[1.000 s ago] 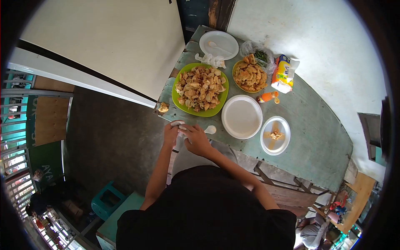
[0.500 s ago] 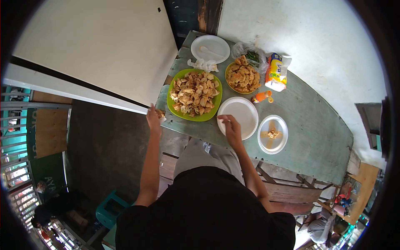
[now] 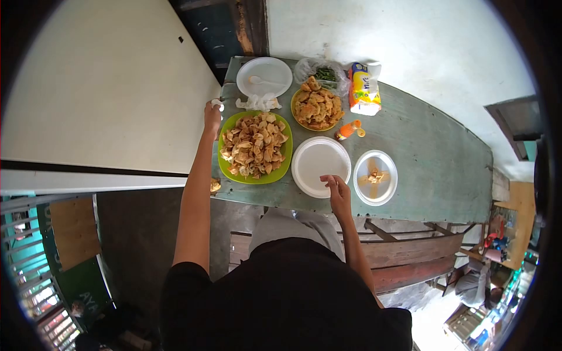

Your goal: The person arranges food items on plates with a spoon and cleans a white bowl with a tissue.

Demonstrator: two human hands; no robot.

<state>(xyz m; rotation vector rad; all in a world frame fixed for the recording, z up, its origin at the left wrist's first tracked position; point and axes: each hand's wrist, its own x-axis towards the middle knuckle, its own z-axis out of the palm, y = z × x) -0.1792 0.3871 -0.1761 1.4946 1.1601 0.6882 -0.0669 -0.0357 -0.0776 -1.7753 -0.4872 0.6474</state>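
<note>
My left hand (image 3: 212, 117) is closed on a small white thing, perhaps crumpled tissue (image 3: 218, 105), at the table's left edge. Below it sits a green plate (image 3: 286, 157) heaped with folded fried pieces (image 3: 254, 145). My right hand (image 3: 337, 192) hangs over the lower right rim of an empty white plate (image 3: 307, 165), its fingers curled together; whether they hold anything is too small to tell. To its right, a smaller white plate (image 3: 387, 182) bears a few food bits (image 3: 375, 176) and brown stains. A golden fried piece (image 3: 215, 185) lies near the table's lower left corner, beside my left forearm.
Farther back are an oval plate (image 3: 275, 70) with a white spoon, crumpled tissue (image 3: 257, 103), a bowl of fried food (image 3: 318, 109), a bag of greens (image 3: 325, 74), a tissue pack (image 3: 365, 89) and an orange bottle (image 3: 348, 130). A person (image 3: 472, 285) sits at lower right.
My left hand has moved up along the table's left edge, away from the golden piece, and now holds something white. My right hand has shifted to the plate's lower right rim. The view has turned.
</note>
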